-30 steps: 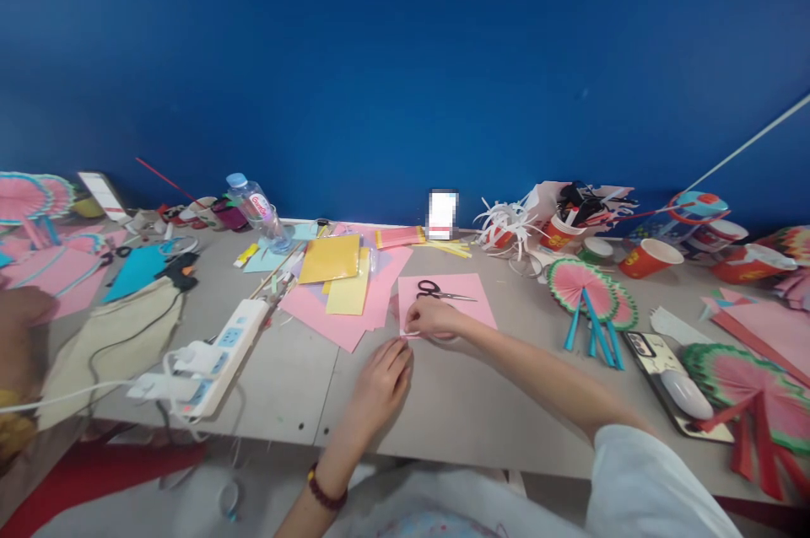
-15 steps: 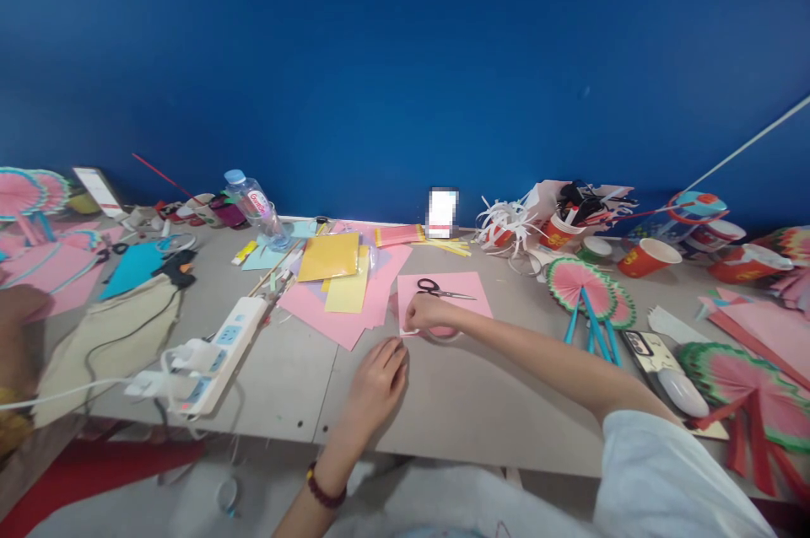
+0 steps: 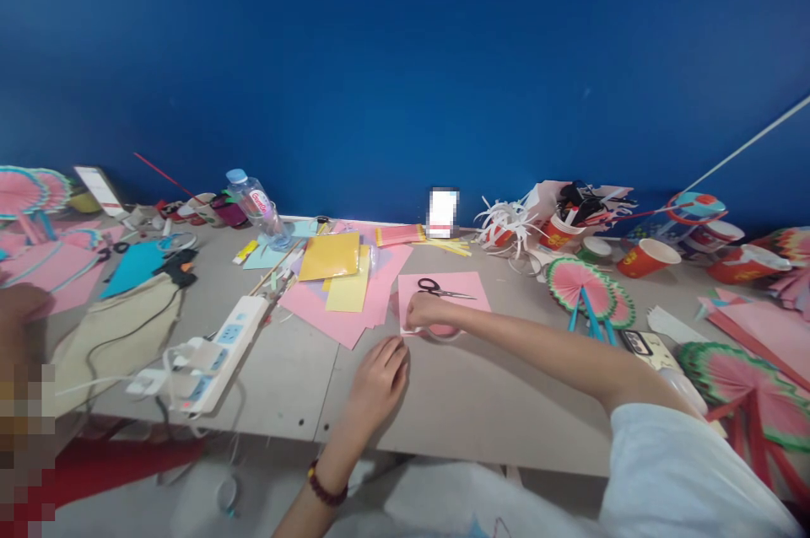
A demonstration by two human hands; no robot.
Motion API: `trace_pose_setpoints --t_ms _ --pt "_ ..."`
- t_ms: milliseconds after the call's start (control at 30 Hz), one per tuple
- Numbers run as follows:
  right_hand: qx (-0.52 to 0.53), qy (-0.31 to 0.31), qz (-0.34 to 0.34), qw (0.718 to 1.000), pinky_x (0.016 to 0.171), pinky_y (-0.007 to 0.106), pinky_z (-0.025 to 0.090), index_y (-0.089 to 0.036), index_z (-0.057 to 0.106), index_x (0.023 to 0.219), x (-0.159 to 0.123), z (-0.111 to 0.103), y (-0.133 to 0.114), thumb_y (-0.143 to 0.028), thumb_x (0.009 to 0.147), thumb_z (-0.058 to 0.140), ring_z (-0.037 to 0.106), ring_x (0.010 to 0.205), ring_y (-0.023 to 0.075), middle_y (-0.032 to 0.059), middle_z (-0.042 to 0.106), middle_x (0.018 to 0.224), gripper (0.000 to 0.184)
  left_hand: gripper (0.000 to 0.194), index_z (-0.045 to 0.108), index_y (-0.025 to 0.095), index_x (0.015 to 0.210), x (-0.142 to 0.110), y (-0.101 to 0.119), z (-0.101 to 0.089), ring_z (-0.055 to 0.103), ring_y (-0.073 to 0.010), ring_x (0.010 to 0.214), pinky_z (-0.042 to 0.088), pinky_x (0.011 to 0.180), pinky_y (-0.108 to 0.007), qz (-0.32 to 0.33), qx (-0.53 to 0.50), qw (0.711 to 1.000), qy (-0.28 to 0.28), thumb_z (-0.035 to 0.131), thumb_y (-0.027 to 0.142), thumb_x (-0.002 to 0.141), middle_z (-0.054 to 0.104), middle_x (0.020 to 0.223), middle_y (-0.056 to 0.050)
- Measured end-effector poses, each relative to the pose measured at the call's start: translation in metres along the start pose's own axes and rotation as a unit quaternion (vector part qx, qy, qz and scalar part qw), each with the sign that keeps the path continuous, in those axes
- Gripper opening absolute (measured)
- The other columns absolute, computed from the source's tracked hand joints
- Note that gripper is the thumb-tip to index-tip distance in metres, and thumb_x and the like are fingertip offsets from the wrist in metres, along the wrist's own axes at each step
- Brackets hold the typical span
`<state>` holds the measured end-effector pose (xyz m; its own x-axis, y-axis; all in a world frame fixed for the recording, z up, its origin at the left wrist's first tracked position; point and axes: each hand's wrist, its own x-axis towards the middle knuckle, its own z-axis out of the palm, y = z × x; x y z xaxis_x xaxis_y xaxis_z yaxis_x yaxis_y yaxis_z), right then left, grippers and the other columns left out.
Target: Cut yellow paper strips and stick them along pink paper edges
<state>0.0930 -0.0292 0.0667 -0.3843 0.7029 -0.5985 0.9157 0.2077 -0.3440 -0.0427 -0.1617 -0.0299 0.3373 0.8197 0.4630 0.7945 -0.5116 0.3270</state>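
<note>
Mid-frame, our right grip (image 3: 429,310) curls on one pink sheet (image 3: 476,287) bearing one scissors (image 3: 444,294), hold unclear; our left grip (image 3: 380,379) lies unclenched below.

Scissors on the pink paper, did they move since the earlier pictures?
No. Judged against the yellow packet, the scissors show no shift either way; they lie in the same place on the pink paper.

A flat pink sheet (image 3: 459,281) lies beneath black-handled scissors (image 3: 442,293), blades pointing right.
</note>
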Motion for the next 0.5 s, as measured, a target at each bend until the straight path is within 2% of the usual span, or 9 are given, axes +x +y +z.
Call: trace_pose_setpoints --t_ms 233,500 --pt "-0.022 -0.004 0.011 1.000 0.053 0.022 0.039 -0.011 0.070 0.072 -0.0053 -0.0029 -0.0057 -0.020 0.061 0.063 0.062 0.073 0.0201 0.0084 0.067 0.076 0.016 0.032 0.059 0.021 0.115 0.0018 0.0013 -0.0023 0.059 -0.0241 0.110 0.053 0.092 -0.043 -0.002 0.001 1.000 0.000 0.045 0.014 0.088 0.064 0.118 -0.010" --pt "-0.030 -0.023 0.000 0.999 0.052 0.023 0.038 -0.012 0.068 0.065 -0.0001 -0.0045 -0.0064 -0.018 0.061 0.063 0.060 0.067 0.0180 0.0066 0.065 0.069 0.009 0.031 0.059 0.020 0.115 0.0006 0.0014 -0.0007 0.059 -0.0241 0.110 0.053 0.092 -0.043 -0.003 0.004 1.000 -0.001 0.046 0.013 0.087 0.064 0.119 -0.010"
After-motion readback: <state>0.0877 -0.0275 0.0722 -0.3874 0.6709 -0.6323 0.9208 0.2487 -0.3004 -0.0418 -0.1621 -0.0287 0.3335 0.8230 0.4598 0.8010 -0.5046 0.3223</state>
